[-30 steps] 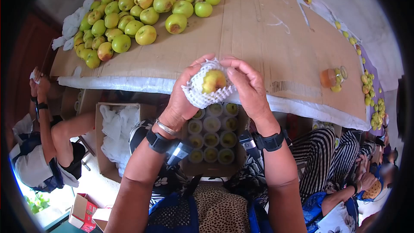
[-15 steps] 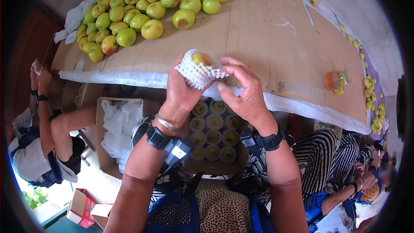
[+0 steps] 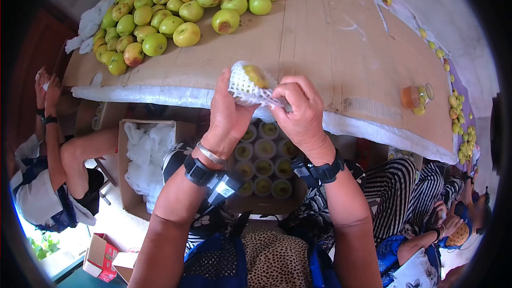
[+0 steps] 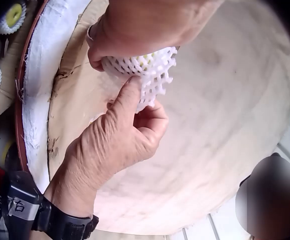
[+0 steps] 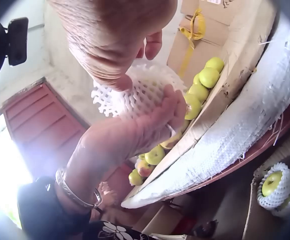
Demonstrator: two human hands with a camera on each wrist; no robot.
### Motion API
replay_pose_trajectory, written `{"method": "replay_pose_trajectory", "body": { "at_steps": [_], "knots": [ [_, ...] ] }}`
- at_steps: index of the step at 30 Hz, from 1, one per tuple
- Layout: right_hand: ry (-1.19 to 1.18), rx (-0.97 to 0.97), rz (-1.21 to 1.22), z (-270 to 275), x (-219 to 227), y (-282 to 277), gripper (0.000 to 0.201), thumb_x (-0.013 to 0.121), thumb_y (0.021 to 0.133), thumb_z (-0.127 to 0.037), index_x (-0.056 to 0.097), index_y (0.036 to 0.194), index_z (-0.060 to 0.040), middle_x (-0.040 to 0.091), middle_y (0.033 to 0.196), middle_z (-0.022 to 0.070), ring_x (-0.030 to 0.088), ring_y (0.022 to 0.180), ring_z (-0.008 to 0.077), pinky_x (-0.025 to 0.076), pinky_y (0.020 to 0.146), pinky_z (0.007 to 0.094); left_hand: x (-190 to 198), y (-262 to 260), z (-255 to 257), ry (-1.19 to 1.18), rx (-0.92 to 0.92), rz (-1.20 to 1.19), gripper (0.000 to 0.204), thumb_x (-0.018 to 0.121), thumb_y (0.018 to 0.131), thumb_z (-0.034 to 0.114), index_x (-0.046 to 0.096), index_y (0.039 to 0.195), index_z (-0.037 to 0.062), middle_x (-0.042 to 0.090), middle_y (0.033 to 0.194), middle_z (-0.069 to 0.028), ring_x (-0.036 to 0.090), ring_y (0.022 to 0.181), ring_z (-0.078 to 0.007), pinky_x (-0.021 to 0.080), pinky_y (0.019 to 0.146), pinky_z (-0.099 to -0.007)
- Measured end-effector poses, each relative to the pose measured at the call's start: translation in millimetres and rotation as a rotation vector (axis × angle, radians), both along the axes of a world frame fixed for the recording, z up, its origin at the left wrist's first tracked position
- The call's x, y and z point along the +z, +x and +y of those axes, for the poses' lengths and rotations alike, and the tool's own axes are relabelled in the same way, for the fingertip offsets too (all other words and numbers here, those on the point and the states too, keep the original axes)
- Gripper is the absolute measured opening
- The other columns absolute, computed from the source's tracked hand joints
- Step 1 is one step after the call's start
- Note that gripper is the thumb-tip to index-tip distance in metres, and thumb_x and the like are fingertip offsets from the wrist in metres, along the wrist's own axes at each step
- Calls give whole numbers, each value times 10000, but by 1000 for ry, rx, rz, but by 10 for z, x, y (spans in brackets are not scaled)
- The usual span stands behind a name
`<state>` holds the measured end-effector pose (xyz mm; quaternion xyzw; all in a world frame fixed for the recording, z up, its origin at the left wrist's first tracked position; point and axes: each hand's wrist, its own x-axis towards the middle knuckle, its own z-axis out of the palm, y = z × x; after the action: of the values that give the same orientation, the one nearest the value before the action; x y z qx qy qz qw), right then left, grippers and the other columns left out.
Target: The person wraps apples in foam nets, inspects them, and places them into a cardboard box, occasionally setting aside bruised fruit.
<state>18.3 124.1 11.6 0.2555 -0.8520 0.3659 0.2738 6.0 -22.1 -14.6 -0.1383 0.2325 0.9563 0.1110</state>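
Note:
A yellow-green apple (image 3: 256, 76) sits inside a white foam net sleeve (image 3: 241, 86), over the front edge of the table. My left hand (image 3: 225, 117) holds the sleeved apple from the left and beneath, its fingers bent round the far side in the right wrist view. With thumb and fingertips, my right hand (image 3: 302, 114) pinches the loose edge of the net on the right. The apple's top shows through the sleeve's mouth in the head view; in the left wrist view the net (image 4: 152, 75) covers most of it.
Many loose apples (image 3: 186, 34) lie on the cardboard-covered table (image 3: 320, 58). Below, a box of net-wrapped apples (image 3: 263, 168) stands between my legs, beside a box of white foam nets (image 3: 145, 154). A glass jar (image 3: 415, 96) stands at the right. Other people sit on both sides.
The sleeved apple has moved a little left and up from its first place. My right hand has let go, drawn back, and now pinches the net's edge.

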Motion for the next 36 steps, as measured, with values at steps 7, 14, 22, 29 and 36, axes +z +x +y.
{"method": "replay_pose_trajectory", "body": {
  "at_steps": [7,14,22,29,36],
  "knots": [
    [-135,100,-138,-29,38,125,304,789,576,-160,544,731,-68,542,874,72,553,769,254,471,633,339,205,-19,-169,188,13,196,411,301,932,333,506,1153,53,566,1117,-106,535,1061,-265,411,946,-434],
    [-340,167,-254,45,73,45,852,838,563,-358,401,1207,-10,509,1146,174,526,1042,291,432,857,359,109,-14,-151,314,-145,254,446,317,927,368,486,1198,57,540,1176,-121,515,1096,-278,388,971,-444],
    [-230,42,-248,-80,-53,71,1059,855,516,-294,256,1341,-7,408,1263,188,437,1106,323,369,941,409,-53,104,78,423,-223,259,481,254,939,371,428,1269,66,482,1269,-130,462,1172,-289,334,1027,-442],
    [-223,31,-171,84,39,3,1082,843,534,-170,170,1368,-22,451,1186,183,508,1082,268,430,917,349,269,59,53,-30,-220,145,514,325,948,430,379,1307,67,418,1333,-113,386,1244,-262,312,1035,-422],
    [-135,169,-264,69,11,50,1015,825,517,-132,251,1350,-51,441,1210,179,465,1100,337,396,926,401,184,88,62,3,-287,31,560,374,919,482,449,1217,14,518,1214,-128,489,1147,-256,361,998,-402]
  ]
}}
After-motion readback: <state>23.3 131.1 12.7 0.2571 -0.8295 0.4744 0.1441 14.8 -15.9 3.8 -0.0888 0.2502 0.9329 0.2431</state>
